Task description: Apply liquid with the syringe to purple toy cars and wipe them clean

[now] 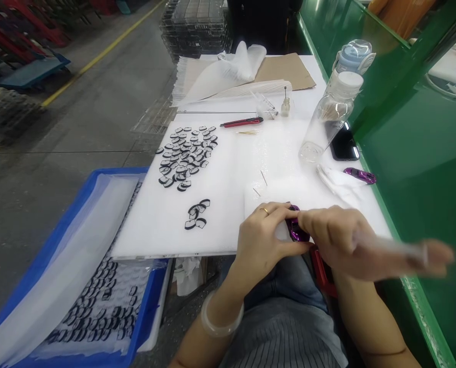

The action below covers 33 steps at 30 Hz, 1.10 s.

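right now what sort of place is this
Probably a factory assembly area: small black-edged parts spread over a white worktable, a blue tray holding more of them, and a yellow line marked along the floor.

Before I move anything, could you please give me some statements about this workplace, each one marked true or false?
1. The left hand holds a shiny purple toy car. True.
2. The red-and-black cutter knife lies in the blue plastic tray. False: it lies on the white table.
3. The small group of black curved pieces is farther from the person than the large group. False: it is nearer.
4. Another purple toy car lies nearer to the black phone than to the brown cardboard sheet. True.
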Each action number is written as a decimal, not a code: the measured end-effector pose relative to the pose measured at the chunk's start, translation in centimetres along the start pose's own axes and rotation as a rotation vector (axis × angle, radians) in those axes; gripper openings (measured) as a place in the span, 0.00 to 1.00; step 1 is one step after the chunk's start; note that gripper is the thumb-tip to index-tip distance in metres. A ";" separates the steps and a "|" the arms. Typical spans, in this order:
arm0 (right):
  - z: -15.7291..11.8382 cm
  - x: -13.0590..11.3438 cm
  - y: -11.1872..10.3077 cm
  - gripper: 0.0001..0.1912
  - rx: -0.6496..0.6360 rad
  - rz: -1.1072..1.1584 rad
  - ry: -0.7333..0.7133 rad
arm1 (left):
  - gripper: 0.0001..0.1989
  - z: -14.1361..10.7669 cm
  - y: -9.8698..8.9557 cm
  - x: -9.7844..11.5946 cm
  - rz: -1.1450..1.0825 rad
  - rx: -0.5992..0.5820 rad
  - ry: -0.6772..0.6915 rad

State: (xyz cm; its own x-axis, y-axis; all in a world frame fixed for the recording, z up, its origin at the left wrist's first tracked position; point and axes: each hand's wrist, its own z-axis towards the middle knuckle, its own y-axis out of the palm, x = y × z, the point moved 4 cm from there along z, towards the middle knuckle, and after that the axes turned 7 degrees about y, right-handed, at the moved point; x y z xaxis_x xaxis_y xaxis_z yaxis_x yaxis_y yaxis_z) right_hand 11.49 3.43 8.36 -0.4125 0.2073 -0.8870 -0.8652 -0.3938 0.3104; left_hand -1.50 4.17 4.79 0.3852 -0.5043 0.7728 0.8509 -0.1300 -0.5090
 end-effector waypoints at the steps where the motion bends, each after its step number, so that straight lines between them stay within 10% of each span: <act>1: 0.0 -0.1 -0.1 0.30 0.033 -0.087 -0.036 | 0.21 0.0 0.0 0.0 -0.003 0.000 0.002; 6: 0.7 1.0 -2.5 0.32 0.291 -0.291 -0.002 | 0.23 0.1 0.1 0.0 -0.019 0.037 -0.008; 16: -0.9 0.2 -1.4 0.26 0.070 0.078 0.032 | 0.23 0.1 0.3 0.1 0.006 0.045 -0.018; 33: -1.4 -0.4 -1.0 0.32 0.071 -0.003 0.094 | 0.23 0.1 0.4 0.3 0.009 0.051 -0.014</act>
State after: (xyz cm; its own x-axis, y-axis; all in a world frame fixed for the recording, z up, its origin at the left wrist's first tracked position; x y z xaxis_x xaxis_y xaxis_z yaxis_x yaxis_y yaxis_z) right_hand 12.92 2.52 7.97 -0.3839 0.1218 -0.9153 -0.8860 -0.3276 0.3280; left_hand -1.05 4.07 4.87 0.3972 -0.4932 0.7739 0.8647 -0.0815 -0.4957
